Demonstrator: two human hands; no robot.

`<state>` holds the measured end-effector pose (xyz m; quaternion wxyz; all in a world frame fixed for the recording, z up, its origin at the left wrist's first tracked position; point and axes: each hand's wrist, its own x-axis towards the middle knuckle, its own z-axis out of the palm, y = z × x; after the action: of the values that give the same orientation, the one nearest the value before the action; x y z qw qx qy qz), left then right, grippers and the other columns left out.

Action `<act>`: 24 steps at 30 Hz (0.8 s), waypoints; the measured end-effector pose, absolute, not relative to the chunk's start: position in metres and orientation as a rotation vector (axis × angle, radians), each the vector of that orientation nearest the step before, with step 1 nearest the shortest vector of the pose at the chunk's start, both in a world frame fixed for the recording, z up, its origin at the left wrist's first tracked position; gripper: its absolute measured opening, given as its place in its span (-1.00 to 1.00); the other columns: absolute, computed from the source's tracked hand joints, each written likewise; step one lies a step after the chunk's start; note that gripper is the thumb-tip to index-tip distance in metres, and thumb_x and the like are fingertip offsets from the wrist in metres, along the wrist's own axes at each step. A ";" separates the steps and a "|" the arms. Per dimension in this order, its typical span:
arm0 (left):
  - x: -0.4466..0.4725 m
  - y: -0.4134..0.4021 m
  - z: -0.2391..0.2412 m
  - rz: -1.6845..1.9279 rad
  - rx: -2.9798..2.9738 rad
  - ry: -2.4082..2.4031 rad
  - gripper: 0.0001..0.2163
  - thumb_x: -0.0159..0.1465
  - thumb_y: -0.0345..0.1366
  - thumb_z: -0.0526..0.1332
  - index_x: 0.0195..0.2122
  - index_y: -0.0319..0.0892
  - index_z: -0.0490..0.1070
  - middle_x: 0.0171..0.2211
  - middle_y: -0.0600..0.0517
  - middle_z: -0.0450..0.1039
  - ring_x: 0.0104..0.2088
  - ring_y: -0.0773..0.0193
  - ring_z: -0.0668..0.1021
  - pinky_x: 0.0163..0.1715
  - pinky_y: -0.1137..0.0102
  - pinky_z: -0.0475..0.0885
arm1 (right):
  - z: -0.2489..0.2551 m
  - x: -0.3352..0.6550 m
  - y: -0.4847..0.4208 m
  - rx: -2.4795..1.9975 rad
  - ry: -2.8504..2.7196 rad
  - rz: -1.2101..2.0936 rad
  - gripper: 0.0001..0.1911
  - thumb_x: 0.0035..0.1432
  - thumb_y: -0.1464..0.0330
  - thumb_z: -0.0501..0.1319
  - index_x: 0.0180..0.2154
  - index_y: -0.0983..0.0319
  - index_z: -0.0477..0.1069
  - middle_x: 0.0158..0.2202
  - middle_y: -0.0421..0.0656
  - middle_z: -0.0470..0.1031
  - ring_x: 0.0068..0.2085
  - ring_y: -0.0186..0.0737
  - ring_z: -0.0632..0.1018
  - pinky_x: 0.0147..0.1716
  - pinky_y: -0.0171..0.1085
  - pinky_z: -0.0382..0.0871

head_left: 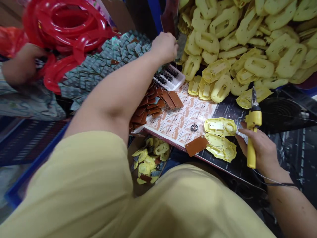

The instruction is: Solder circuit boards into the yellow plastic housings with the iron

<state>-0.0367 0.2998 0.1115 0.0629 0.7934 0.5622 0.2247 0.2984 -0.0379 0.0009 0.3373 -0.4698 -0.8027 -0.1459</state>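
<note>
My right hand (264, 150) is wrapped round a yellow soldering gun (253, 132), its metal tip pointing up and away from me. Just left of that hand lie two yellow plastic shell halves (220, 126), inner sides up. A brown circuit board (196, 145) touches the lower shell, and a small round black-rimmed part (194, 128) rests beyond it. My left arm stretches forward, and my left hand (163, 48) is closed near a greyish upright edge (181, 46); its fingertips are turned away, so what they hold is hidden. Below it is a white tray (182, 79) of dark, wiry parts.
Yellow shells (247, 43) are heaped at the back right. Grey-green boards (99, 66) and brown boards (148, 105) pile up at left. Red plastic rings (66, 23) stand behind, beside another person's hand (23, 64). A box of yellow pieces (148, 158) sits below the table edge.
</note>
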 end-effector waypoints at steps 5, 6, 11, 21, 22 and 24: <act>-0.027 0.205 0.142 0.730 2.295 1.415 -0.59 0.42 -0.12 0.24 -0.60 0.01 0.27 -0.51 0.02 0.44 -0.22 0.12 0.55 -0.03 0.12 0.43 | 0.008 0.294 -0.040 -1.197 -1.993 -0.330 -0.72 0.37 0.41 0.41 0.06 0.10 0.49 0.02 -0.06 0.74 -0.07 -0.06 0.78 -0.04 -0.15 0.71; -0.018 0.186 0.139 0.692 2.166 1.335 -0.59 0.45 -0.18 0.25 -0.58 -0.03 0.27 -0.52 0.05 0.42 -0.28 0.19 0.54 -0.08 0.17 0.45 | 0.012 0.293 -0.039 -1.180 -1.984 -0.331 -0.71 0.36 0.40 0.41 0.06 0.09 0.49 0.02 -0.07 0.74 -0.04 -0.05 0.77 0.01 -0.11 0.71; 0.034 0.111 0.085 0.387 1.395 0.899 -0.72 0.50 -0.29 0.32 -0.39 -0.23 0.50 -0.50 0.10 0.48 -0.44 0.40 0.55 -0.28 0.42 0.49 | 0.036 0.284 -0.035 -1.099 -1.982 -0.238 -0.62 0.32 0.38 0.47 0.10 0.05 0.47 0.13 -0.10 0.70 0.16 -0.04 0.72 0.16 -0.02 0.68; 0.036 0.062 0.059 0.318 1.360 0.540 -0.62 0.27 0.04 0.56 -0.10 -0.17 0.74 0.02 -0.12 0.75 0.10 0.11 0.73 0.18 0.22 0.59 | 0.040 0.275 -0.061 -1.133 -1.942 -0.202 -0.86 0.37 0.30 0.46 -0.13 0.10 0.54 -0.28 -0.22 0.75 -0.37 -0.24 0.75 -0.33 -0.36 0.65; 0.034 0.061 0.063 0.339 1.390 0.511 -0.60 0.22 0.03 0.59 -0.08 -0.17 0.73 0.06 -0.13 0.74 0.14 0.08 0.71 0.20 0.20 0.59 | 0.039 0.275 -0.064 -1.195 -1.946 -0.219 -0.88 0.39 0.26 0.45 -0.14 0.09 0.54 -0.29 -0.21 0.75 -0.38 -0.23 0.74 -0.34 -0.34 0.65; 0.035 0.055 0.066 0.391 1.423 0.511 -0.59 0.16 -0.05 0.64 -0.08 -0.19 0.72 0.03 -0.13 0.75 0.10 0.08 0.73 0.17 0.21 0.62 | 0.036 0.272 -0.067 -1.299 -1.955 -0.233 -0.84 0.43 0.16 0.39 -0.16 0.08 0.56 -0.32 -0.20 0.74 -0.40 -0.19 0.73 -0.37 -0.30 0.65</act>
<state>0.0352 0.0549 0.0664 0.7104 0.6413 0.2304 0.1761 0.2723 -0.0672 0.0361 0.3814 -0.5090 -0.7663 -0.0914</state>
